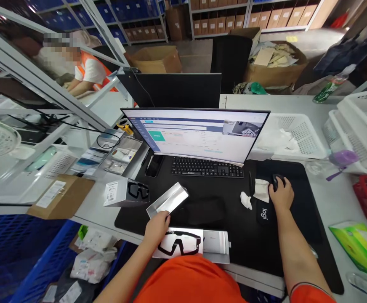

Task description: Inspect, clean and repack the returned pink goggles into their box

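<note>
My left hand is closed on the near end of a shiny silver open box, which lies tilted above the black desk mat. My right hand rests over a black computer mouse on the mouse pad. Just in front of my body lies a white box printed with sports glasses, with a silver-grey tray sticking out at its right. To the left stands another grey box with a glasses print. My left fingertips are partly hidden by the silver box.
A monitor stands behind a black keyboard. Crumpled tissue and a folded white cloth lie beside the mouse. White baskets stand at the right, a cardboard box at the left. A person in an orange vest sits beyond.
</note>
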Tool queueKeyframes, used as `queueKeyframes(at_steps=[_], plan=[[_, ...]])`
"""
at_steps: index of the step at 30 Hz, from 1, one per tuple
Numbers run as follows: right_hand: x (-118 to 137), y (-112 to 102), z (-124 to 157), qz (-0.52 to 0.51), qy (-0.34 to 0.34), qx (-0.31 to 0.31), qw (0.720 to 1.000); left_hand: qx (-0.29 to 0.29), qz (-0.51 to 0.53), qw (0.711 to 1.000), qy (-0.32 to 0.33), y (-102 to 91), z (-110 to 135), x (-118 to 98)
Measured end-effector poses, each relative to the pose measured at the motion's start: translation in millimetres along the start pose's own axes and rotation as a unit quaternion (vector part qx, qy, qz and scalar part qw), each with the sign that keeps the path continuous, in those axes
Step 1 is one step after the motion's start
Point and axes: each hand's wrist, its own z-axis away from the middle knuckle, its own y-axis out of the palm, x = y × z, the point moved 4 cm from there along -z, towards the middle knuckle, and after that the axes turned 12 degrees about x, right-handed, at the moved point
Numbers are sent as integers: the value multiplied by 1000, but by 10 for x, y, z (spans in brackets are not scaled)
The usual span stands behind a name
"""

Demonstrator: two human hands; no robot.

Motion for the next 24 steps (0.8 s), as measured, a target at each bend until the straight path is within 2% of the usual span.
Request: queueKeyframes(at_steps=[5,10,19,24], plan=[[-27,-2,56,14,11,-18,1000,46,-14,996,-72,-33,-75,51],[-12,-29,83,27,25,-38,999,36,-10,992,-119,-120,-158,49],[-20,-6,57,41,24,-38,998,-25,18,992,-120,-213,-262,174],[-21,2,53,41,20,-29,999,-126,38,989,-66,-304,-190,24]])
